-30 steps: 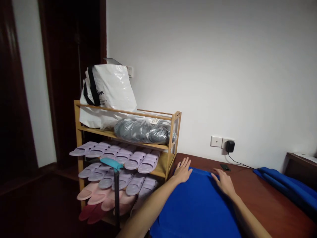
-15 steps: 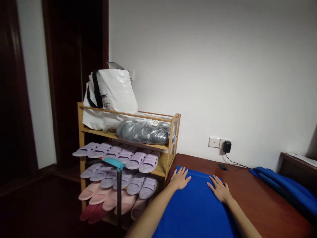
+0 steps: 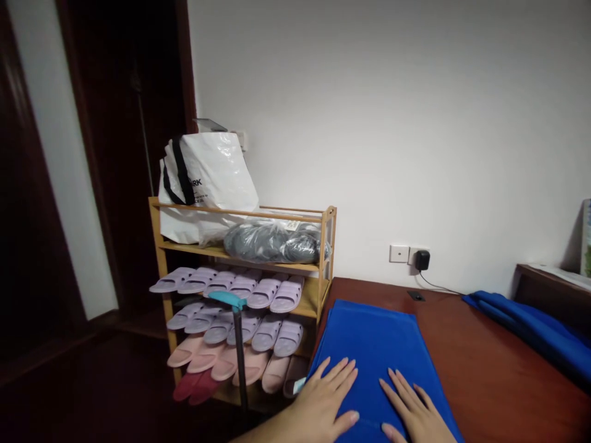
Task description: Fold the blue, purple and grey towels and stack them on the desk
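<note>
A blue cloth lies folded flat on the reddish-brown wooden table, its near part running out of the bottom of the view. My left hand rests palm down on the left half of the cloth, fingers stretched out. On the right half, my right hand lies flat with its fingers spread. Neither hand holds anything. A second blue cloth lies bunched along the right side of the table.
Left of the table stands a wooden shoe rack with lilac slippers and pink slippers. A white bag sits on top. A turquoise-topped pole stands before it. A black plug is in the wall socket.
Both hands have slid back along the blue cloth toward me, baring its far end. They still lie flat. The camera view has shifted slightly.
</note>
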{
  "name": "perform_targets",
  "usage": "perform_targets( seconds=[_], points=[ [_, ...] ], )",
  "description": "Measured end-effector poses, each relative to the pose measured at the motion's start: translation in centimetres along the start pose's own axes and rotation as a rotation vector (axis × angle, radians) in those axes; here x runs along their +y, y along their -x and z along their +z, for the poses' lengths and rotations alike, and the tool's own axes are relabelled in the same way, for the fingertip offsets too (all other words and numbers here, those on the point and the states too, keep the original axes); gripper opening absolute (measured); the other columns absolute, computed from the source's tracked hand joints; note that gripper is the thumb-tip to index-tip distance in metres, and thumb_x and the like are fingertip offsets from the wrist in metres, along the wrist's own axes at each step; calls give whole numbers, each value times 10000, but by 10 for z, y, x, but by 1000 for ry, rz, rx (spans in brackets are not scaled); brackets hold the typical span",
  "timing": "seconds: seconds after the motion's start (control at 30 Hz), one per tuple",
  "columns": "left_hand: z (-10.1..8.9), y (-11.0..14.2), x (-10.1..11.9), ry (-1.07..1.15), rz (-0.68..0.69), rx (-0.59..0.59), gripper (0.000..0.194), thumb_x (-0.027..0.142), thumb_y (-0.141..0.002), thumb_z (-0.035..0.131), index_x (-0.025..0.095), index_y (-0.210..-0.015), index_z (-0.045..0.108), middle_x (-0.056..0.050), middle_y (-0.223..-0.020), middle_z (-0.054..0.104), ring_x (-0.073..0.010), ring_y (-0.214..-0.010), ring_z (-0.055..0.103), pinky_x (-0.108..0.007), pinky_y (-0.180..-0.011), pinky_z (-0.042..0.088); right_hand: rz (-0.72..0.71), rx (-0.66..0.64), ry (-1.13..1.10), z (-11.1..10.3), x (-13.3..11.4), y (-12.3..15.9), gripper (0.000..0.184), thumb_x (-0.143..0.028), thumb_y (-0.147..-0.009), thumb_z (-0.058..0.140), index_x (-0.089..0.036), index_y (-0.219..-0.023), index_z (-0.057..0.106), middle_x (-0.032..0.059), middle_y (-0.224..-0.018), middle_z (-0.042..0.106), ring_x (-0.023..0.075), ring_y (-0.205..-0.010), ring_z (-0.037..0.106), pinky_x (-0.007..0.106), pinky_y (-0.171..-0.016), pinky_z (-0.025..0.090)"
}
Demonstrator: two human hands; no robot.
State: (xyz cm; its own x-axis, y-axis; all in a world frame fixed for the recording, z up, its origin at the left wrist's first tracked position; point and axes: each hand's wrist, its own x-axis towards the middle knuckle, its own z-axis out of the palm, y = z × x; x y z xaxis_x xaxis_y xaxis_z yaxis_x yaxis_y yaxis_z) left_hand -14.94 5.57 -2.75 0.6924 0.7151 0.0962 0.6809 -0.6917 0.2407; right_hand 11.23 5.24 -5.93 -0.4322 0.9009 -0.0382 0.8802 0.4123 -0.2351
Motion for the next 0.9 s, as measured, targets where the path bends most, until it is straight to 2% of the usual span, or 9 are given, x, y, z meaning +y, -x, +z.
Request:
perform_targets(
  seconds=[0.07, 0.17, 0.27, 0.4, 0.5, 0.6, 0.73, 0.83, 0.9],
  points=[
    [-3, 3, 8, -19, -18, -7, 649, 495, -937, 395, 252, -1482, 140, -68, -1518, 154, -268, -1391, 148, -514, -1117, 120, -32, 120, 35, 1, 0, 9, 634, -657, -839, 284, -394, -1406, 179, -35, -1476, 117, 254, -1370, 147, 518, -1106, 226],
    [0, 12, 14, -22, 31, -30, 719, 542, -923, 408, 258, -1487, 64, -68, -1526, 100, -291, -1391, 130, -537, -1107, 138, -104, 251, 126, 13, 8, 20, 645, -624, -838, 368, -403, -1408, 161, -6, -1467, 188, 287, -1339, 252, 530, -1042, 342],
    [10, 26, 14, -20, 89, -39, 723, 586, -925, 363, 282, -1485, 22, -66, -1527, 95, -318, -1385, 135, -588, -1083, 142, -186, 321, 234, 30, 20, 27, 665, -601, -831, 422, -406, -1407, 152, 19, -1430, 292, 305, -1267, 384, 504, -940, 457],
    [18, 35, 10, -25, 105, -20, 722, 616, -916, 344, 290, -1485, 41, -64, -1528, 106, -332, -1382, 139, -605, -1075, 135, -249, 363, 293, 44, 31, 26, 720, -615, -816, 440, -381, -1419, 124, 35, -1425, 302, 308, -1253, 401, 478, -918, 477],
    [15, 34, 11, -3, 108, -37, 748, 646, -897, 351, 284, -1486, 65, -71, -1527, 115, -337, -1382, 136, -606, -1077, 131, -204, 247, 250, 40, 29, 26, 712, -650, -807, 411, -390, -1407, 130, 42, -1433, 274, 328, -1274, 360, 535, -936, 443],
    [7, 29, 11, 21, 86, -47, 746, 622, -899, 386, 284, -1485, 72, -64, -1532, 93, -312, -1391, 109, -592, -1088, 111, -129, 139, 169, 28, 21, 25, 680, -656, -832, 339, -387, -1415, 116, 22, -1476, 164, 308, -1348, 214, 576, -1030, 316],
    [-4, 11, -2, 24, 49, -44, 736, 613, -894, 393, 259, -1483, 130, -75, -1527, 133, -293, -1394, 114, -564, -1098, 109, -87, 137, 71, 6, 13, 12, 651, -641, -861, 272, -378, -1435, 112, -13, -1509, 82, 248, -1393, 81, 539, -1104, 195],
    [-12, -6, -10, -1, 46, -87, 749, 639, -881, 380, 222, -1475, 193, -101, -1517, 176, -295, -1392, 127, -553, -1098, 105, -87, 137, 46, -9, 8, -3, 647, -638, -860, 281, -359, -1435, 182, -6, -1514, 125, 234, -1399, 101, 513, -1119, 171],
    [-13, -15, -11, -27, 43, -74, 717, 636, -902, 318, 212, -1471, 213, -100, -1515, 188, -281, -1396, 113, -546, -1101, 83, -81, 168, 33, -13, 3, -9, 620, -628, -872, 250, -357, -1429, 225, -14, -1508, 179, 212, -1398, 131, 485, -1129, 163]
  ],
)
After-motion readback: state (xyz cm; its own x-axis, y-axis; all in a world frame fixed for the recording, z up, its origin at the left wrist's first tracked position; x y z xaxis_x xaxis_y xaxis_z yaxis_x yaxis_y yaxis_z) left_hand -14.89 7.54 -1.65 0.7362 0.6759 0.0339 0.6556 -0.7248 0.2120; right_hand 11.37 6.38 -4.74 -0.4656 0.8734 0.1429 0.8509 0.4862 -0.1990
